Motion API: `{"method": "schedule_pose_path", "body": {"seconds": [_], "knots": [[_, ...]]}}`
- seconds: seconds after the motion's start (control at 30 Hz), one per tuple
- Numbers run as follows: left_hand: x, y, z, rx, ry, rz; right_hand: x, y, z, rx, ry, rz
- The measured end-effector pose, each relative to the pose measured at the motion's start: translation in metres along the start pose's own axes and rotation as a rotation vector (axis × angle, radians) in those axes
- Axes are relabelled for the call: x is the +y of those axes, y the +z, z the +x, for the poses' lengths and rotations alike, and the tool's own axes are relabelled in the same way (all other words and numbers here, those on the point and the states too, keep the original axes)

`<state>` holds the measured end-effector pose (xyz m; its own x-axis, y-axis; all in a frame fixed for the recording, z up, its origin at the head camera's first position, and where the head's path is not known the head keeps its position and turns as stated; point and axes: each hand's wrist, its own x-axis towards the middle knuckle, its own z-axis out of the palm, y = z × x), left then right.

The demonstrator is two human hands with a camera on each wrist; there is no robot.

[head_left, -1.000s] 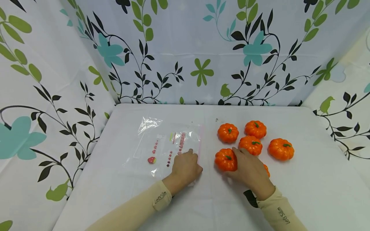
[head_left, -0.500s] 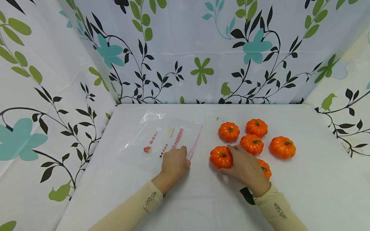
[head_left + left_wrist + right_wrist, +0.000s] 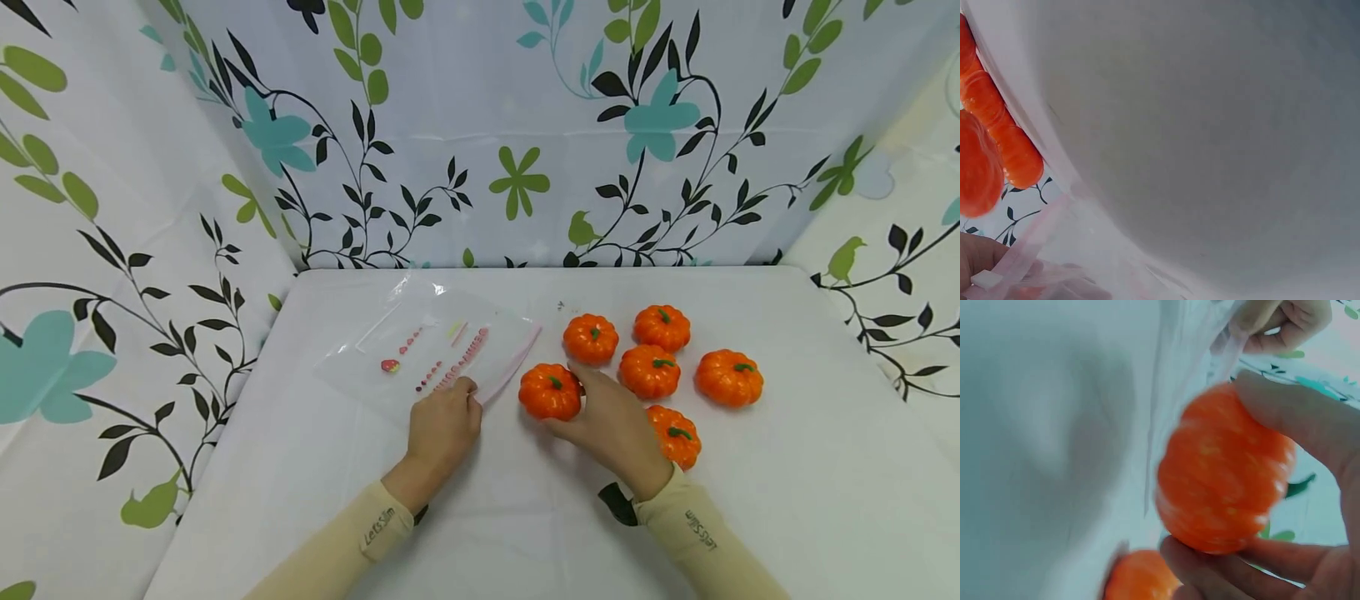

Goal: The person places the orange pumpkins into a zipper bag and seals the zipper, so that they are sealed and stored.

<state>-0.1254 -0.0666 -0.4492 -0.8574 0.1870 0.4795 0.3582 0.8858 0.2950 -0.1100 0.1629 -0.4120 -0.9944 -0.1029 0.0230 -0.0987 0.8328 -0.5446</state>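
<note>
My right hand [image 3: 615, 429] grips a small orange toy pumpkin [image 3: 550, 392] with a green stem, thumb on one side and fingers on the other. The right wrist view shows this pumpkin [image 3: 1222, 469] tilted and above the white surface. To its left, my left hand [image 3: 442, 425] pinches the near corner of a clear zip bag [image 3: 495, 337] printed with red strawberries and lettering. A pink strip [image 3: 517, 357] runs along the bag's right edge, facing the held pumpkin. In the left wrist view, a white slider [image 3: 986, 279] shows beside the fingers [image 3: 982, 250].
Several more toy pumpkins stand to the right: one [image 3: 591, 339] just behind the right hand, one [image 3: 675, 436] beside the right wrist, and one [image 3: 729, 378] farthest right. A white cloth [image 3: 525, 533] covers the table, and a leaf-patterned curtain [image 3: 450, 133] hangs behind it.
My right hand has carried the pumpkin left and slightly back, toward the bag, uncovering the pumpkin by its wrist. My left hand has shifted left and back, turning the bag so its pink edge slants.
</note>
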Motion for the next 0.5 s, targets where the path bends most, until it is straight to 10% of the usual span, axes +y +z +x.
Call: {"method": "schedule_pose_path", "body": {"seconds": [0.5], "knots": [[0.018, -0.008, -0.004, -0.047, 0.024, -0.020, -0.013, 0.023, 0.006, -0.071, 0.063, 0.149]]}}
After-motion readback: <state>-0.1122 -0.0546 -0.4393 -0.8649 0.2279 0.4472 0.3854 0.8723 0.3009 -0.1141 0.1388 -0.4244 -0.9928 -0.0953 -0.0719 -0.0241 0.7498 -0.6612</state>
